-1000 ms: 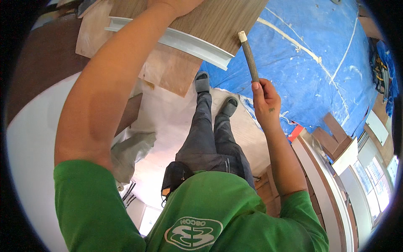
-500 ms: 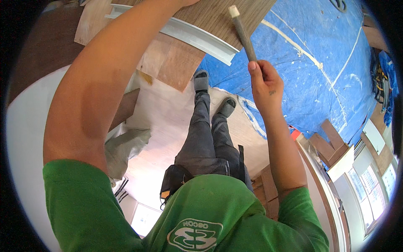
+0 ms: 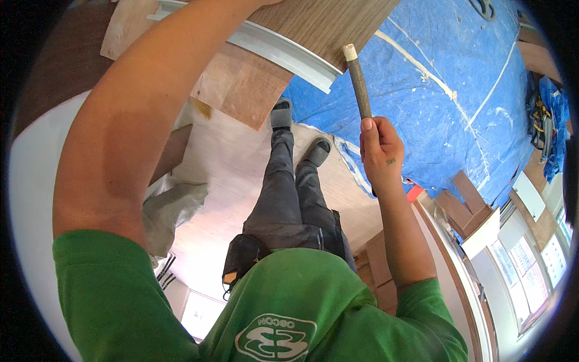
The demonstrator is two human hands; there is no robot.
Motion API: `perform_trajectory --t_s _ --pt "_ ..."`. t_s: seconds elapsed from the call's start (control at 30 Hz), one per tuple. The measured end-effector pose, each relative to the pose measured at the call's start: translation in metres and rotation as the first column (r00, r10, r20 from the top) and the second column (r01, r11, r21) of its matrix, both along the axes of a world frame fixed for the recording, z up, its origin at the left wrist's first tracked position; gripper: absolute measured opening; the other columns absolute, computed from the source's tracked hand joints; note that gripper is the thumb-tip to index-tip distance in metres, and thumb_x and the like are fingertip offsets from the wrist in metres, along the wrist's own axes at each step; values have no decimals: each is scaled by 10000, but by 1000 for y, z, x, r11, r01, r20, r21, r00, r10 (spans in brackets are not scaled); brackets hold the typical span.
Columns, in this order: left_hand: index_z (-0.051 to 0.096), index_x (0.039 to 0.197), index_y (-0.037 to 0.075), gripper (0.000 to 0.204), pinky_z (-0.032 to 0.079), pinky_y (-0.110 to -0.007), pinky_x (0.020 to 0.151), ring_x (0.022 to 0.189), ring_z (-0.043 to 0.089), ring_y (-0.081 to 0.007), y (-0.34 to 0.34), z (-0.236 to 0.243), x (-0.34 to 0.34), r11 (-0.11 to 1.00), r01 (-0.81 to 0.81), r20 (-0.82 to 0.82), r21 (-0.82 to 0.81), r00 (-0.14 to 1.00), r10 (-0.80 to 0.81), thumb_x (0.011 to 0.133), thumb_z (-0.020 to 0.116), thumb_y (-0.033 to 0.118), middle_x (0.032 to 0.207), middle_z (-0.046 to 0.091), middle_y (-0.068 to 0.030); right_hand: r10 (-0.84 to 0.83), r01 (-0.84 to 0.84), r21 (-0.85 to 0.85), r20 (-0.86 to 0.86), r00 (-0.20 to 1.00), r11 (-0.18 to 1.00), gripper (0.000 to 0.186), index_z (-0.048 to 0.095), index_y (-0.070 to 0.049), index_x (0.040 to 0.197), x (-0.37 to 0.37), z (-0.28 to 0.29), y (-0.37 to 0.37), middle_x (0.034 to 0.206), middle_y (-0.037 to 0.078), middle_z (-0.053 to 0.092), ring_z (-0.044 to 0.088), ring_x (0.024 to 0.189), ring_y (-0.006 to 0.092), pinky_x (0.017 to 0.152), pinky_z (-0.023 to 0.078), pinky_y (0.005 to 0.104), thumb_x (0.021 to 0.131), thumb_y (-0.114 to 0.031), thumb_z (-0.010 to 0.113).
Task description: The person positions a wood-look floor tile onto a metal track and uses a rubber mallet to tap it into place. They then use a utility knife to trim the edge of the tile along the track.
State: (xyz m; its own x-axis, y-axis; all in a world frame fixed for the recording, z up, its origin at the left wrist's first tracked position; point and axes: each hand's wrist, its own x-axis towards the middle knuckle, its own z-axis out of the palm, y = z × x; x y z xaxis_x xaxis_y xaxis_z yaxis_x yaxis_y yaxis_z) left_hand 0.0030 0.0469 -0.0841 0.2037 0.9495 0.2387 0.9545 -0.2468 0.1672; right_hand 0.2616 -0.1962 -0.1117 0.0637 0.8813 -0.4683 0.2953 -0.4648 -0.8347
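My right hand [image 3: 382, 148] is closed around a grey-brown stick [image 3: 359, 89] with a pale, whitish tip. The stick points away from me, its tip beside the corner of a wood-grain panel [image 3: 325, 27]. A dark bit shows below the fist, but I cannot make out what it is. My left arm stretches forward over the panel, and only the edge of my left hand [image 3: 271, 2] shows at the top; its fingers are cut off. Along the panel's near edge runs a white channel-shaped strip [image 3: 289, 55].
Pale wooden boards [image 3: 241, 84] lie under the strip. A blue tarp [image 3: 416, 96] with tape lines covers the floor ahead and right. Brown board pieces [image 3: 464, 205] and a bundle of tools [image 3: 543, 120] are at the right. A crumpled grey sheet [image 3: 172, 217] sits left of my legs.
My right hand has come back toward me with the stick, whose tip is now lower beside the panel's corner. The left arm stays stretched over the panel.
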Motion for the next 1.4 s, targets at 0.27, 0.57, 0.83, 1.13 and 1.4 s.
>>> perform_trajectory --t_s 0.27,0.57,0.83,1.13,1.4 --pt "460 1504 65 716 185 -527 1252 1503 336 -308 0 1 -1 1000 -6 -4 -7 1000 6 984 509 554 1587 421 -171 60 -64 43 97 994 997 363 658 -3 904 0 0 9 656 14 550 475 630 87 559 408 295 1038 -339 644" --pt "444 1519 65 713 166 -518 1265 1523 300 -299 -9 17 5 997 -18 17 -77 1000 19 991 498 541 1609 391 -161 64 -70 54 106 992 996 351 662 -1 903 -2 -3 9 655 15 559 480 627 86 558 416 295 1034 -326 652" --pt "456 1508 62 703 172 -513 1260 1516 308 -310 -6 14 5 997 -19 0 -69 1000 19 991 505 535 1599 400 -174 68 -77 64 129 989 995 351 677 -2 891 -6 -3 13 660 32 576 503 627 97 563 421 299 1023 -328 661" --pt "485 1481 59 692 191 -511 1249 1499 337 -313 1 2 1 1000 13 2 18 1000 -13 978 531 532 1575 432 -183 -15 14 7 85 996 1000 398 691 7 877 -22 16 58 653 2 546 466 627 89 555 392 297 1008 -368 678" --pt "485 1475 57 690 187 -497 1253 1501 337 -307 1 0 0 1000 -5 -13 -17 1000 4 984 517 541 1576 432 -178 22 -20 -19 126 992 1000 392 689 11 886 -3 22 19 653 3 551 466 622 81 547 386 286 1020 -357 668"
